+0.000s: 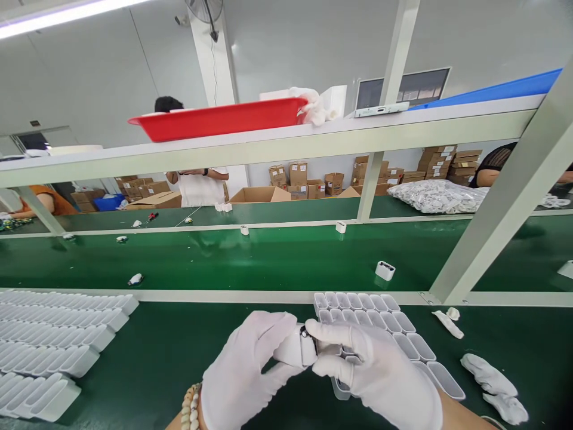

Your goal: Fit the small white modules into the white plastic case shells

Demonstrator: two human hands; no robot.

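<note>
In white gloves, both hands meet at the front middle of the bench. My left hand (255, 370) is closed around a small white plastic housing (296, 349), tilted toward the right. My right hand (373, 364) pinches at the housing's open end, where a small dark and metallic part shows; the fingertips hide most of it. Behind and under my right hand stand rows of open white plastic cases (407, 346). To the left are more rows of white cases (58, 352), packed side by side.
Beyond a pale rail, a green conveyor belt (268, 257) carries scattered white pieces, including a white housing (385, 270). Crumpled white gloves (490, 382) lie at the right. A slanted post (501, 203) supports the shelf overhead, which holds a red tray (224, 119). Other people work beyond.
</note>
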